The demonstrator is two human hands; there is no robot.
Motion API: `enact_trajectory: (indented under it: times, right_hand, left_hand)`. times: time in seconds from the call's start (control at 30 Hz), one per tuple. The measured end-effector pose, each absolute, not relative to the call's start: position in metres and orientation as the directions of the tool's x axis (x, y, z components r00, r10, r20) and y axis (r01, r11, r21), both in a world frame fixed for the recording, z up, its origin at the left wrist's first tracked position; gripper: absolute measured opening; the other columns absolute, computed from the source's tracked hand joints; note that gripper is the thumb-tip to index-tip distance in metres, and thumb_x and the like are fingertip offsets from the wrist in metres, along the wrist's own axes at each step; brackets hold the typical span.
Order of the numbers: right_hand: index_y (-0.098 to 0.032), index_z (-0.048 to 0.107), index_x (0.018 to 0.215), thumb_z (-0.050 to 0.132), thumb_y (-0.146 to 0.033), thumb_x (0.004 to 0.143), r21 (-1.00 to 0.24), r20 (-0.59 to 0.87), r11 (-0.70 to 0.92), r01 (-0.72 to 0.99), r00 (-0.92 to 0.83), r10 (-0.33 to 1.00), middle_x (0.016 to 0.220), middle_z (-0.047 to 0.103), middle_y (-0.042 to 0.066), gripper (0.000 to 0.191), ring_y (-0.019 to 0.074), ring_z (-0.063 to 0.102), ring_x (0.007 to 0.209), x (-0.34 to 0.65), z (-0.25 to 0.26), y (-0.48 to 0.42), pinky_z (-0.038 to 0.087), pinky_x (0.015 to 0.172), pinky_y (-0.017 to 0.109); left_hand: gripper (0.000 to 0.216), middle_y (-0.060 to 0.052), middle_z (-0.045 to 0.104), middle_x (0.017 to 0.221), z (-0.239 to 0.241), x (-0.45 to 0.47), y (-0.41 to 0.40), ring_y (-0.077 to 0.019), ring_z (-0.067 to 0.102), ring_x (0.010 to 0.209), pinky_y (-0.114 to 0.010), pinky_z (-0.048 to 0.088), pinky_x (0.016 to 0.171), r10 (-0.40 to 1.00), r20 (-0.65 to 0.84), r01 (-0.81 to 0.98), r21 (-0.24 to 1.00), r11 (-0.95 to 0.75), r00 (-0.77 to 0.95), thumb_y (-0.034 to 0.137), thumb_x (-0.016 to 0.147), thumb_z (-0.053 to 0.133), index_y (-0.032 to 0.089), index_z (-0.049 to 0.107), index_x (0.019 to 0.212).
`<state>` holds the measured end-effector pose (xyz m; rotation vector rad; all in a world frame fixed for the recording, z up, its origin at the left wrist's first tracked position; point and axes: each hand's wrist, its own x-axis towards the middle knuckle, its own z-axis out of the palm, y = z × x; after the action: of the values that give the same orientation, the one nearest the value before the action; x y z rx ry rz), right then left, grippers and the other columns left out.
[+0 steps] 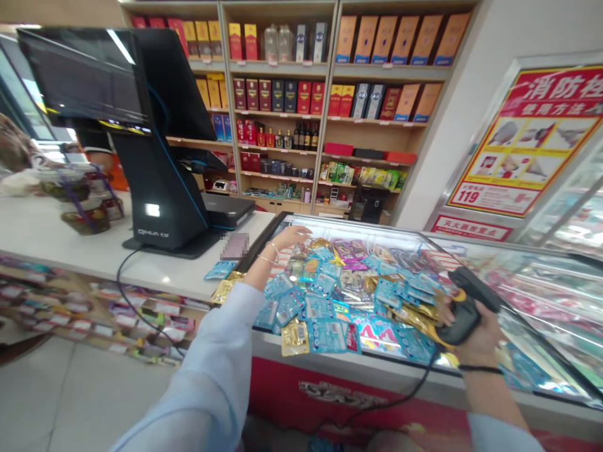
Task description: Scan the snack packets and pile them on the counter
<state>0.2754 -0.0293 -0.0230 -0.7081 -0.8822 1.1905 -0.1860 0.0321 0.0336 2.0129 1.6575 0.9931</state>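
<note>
My right hand grips a black and yellow barcode scanner at the right of the packet heap, its cord hanging down in front. Over the heap's far left part, my left hand reaches out with its fingers stretched and nothing visible in them. Blue snack packets, gold packets and purple packets lie spread on the glass top of a display freezer. Several overlap in a pile just left of the scanner. Small print on them is too blurred to read.
A checkout terminal stands on the white counter to the left. Stacked tubs sit behind it, near another person. Shelves of boxed bottles line the back. A fire hydrant sign hangs right.
</note>
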Motion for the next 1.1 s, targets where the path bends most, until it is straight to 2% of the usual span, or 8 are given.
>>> enact_trajectory:
  times: [0.1, 0.23, 0.4, 0.5, 0.63, 0.77, 0.9, 1.1]
  right_hand:
    - [-0.019, 0.065, 0.083, 0.066, -0.045, 0.063, -0.860, 0.185, 0.127, -0.494, -0.071, 0.980, 0.068, 0.062, 0.004, 0.032, 0.0103, 0.046, 0.040, 0.220, -0.017, -0.007, 0.037, 0.036, 0.024]
    - [-0.018, 0.063, 0.079, 0.064, -0.046, 0.073, -0.939, 0.064, -0.062, -0.338, -0.347, 0.936, 0.049, 0.057, 0.000, 0.028, 0.0126, 0.048, 0.037, 0.144, -0.025, 0.014, 0.039, 0.035, 0.023]
    - [-0.017, 0.062, 0.080, 0.067, -0.038, 0.074, -0.958, -0.014, -0.133, -0.253, -0.423, 0.906, 0.060, 0.067, 0.004, 0.022, 0.0118, 0.050, 0.037, 0.068, -0.034, 0.028, 0.041, 0.034, 0.023]
    - [-0.018, 0.061, 0.082, 0.067, -0.037, 0.074, -0.941, -0.043, -0.192, -0.280, -0.464, 0.885, 0.065, 0.069, 0.004, 0.021, 0.0121, 0.053, 0.039, 0.045, -0.040, 0.036, 0.043, 0.035, 0.023]
    - [-0.019, 0.061, 0.083, 0.064, -0.041, 0.075, -0.896, -0.049, -0.254, -0.364, -0.488, 0.872, 0.064, 0.068, 0.004, 0.023, 0.0141, 0.055, 0.042, 0.038, -0.054, 0.047, 0.042, 0.034, 0.024]
    - [-0.019, 0.061, 0.080, 0.065, -0.040, 0.074, -0.880, -0.032, -0.238, -0.412, -0.448, 0.894, 0.065, 0.069, 0.003, 0.023, 0.0108, 0.051, 0.039, 0.043, -0.062, 0.053, 0.041, 0.035, 0.021]
    - [-0.018, 0.063, 0.079, 0.069, -0.042, 0.068, -0.877, -0.003, -0.187, -0.443, -0.385, 0.923, 0.065, 0.069, 0.002, 0.027, 0.0100, 0.050, 0.039, 0.049, -0.058, 0.052, 0.040, 0.034, 0.021]
    - [-0.019, 0.060, 0.080, 0.071, -0.047, 0.066, -0.898, 0.073, -0.094, -0.431, -0.355, 0.932, 0.063, 0.068, 0.002, 0.034, 0.0109, 0.051, 0.038, 0.052, -0.042, 0.043, 0.041, 0.034, 0.022]
  left_hand:
    - [0.042, -0.008, 0.074, 0.104, 0.027, -0.239, 0.010, -0.0184, 0.067, 0.091, -0.026, 0.051, 0.083, 0.988, 0.121, 0.775, 0.614, -0.148, 0.092, 0.033, 0.076, 0.065, 0.013, 0.070, 0.113]
    - [0.042, -0.003, 0.075, 0.083, 0.013, -0.287, -0.019, -0.0174, 0.065, 0.076, -0.023, 0.050, 0.067, 0.953, -0.294, 0.929, 0.368, 0.038, 0.078, 0.031, 0.057, 0.079, 0.017, 0.075, 0.096]
    - [0.038, -0.003, 0.069, 0.064, -0.010, -0.308, -0.044, -0.0205, 0.061, 0.069, -0.030, 0.051, 0.070, 0.901, -0.433, 0.979, 0.181, 0.094, -0.007, 0.024, 0.032, 0.090, 0.016, 0.072, 0.064]
    - [0.040, -0.003, 0.067, 0.062, -0.017, -0.310, -0.049, -0.0234, 0.062, 0.079, -0.035, 0.051, 0.080, 0.909, -0.415, 0.990, 0.112, 0.086, -0.032, 0.020, 0.029, 0.092, 0.016, 0.070, 0.062]
    - [0.037, -0.001, 0.071, 0.074, -0.011, -0.305, -0.038, -0.0218, 0.064, 0.083, -0.030, 0.050, 0.082, 0.930, -0.368, 0.993, 0.110, 0.051, -0.007, 0.017, 0.041, 0.089, 0.018, 0.071, 0.073]
    - [0.040, -0.002, 0.073, 0.102, -0.009, -0.275, -0.008, -0.0202, 0.066, 0.095, -0.025, 0.049, 0.083, 0.994, -0.093, 0.988, 0.143, 0.063, -0.050, 0.021, 0.067, 0.078, 0.024, 0.068, 0.105]
    - [0.040, -0.009, 0.070, 0.115, -0.025, -0.238, 0.013, -0.0237, 0.066, 0.106, -0.032, 0.050, 0.088, 0.976, 0.138, 0.978, 0.141, 0.151, -0.171, 0.029, 0.091, 0.055, 0.028, 0.055, 0.130]
    - [0.050, -0.012, 0.059, 0.127, -0.045, -0.226, 0.012, -0.0237, 0.066, 0.104, -0.034, 0.052, 0.084, 0.967, 0.188, 0.985, 0.061, 0.162, -0.171, 0.013, 0.090, 0.044, 0.029, 0.048, 0.138]
